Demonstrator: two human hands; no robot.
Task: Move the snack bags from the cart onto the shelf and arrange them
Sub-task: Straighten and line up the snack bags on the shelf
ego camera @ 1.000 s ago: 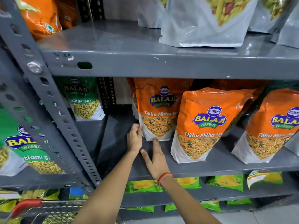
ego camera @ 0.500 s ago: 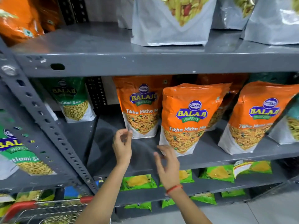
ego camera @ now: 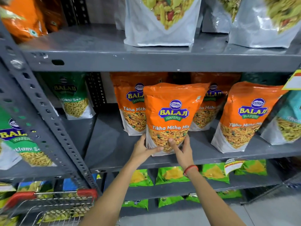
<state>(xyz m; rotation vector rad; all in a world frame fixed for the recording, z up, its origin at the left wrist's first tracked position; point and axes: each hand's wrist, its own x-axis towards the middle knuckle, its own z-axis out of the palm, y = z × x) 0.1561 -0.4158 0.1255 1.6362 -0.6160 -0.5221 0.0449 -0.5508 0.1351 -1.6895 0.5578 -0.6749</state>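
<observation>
Orange snack bag (ego camera: 173, 118) upright on middle shelf (ego camera: 114, 144), clasped low at both bottom corners: left hand (ego camera: 143, 148) at one, right hand (ego camera: 183, 148) at the other. More orange bags (ego camera: 244, 118) behind and right of right hand. Cart (ego camera: 53, 204) below left hand.

— Where are the hands?
— Both arms reach forward and up. The left hand (ego camera: 141, 148) cups the bag (ego camera: 173, 115) at its lower left edge, fingers behind.
— The right?
— The right hand (ego camera: 182, 150) clasps the lower right corner, thumb across the front.
</observation>
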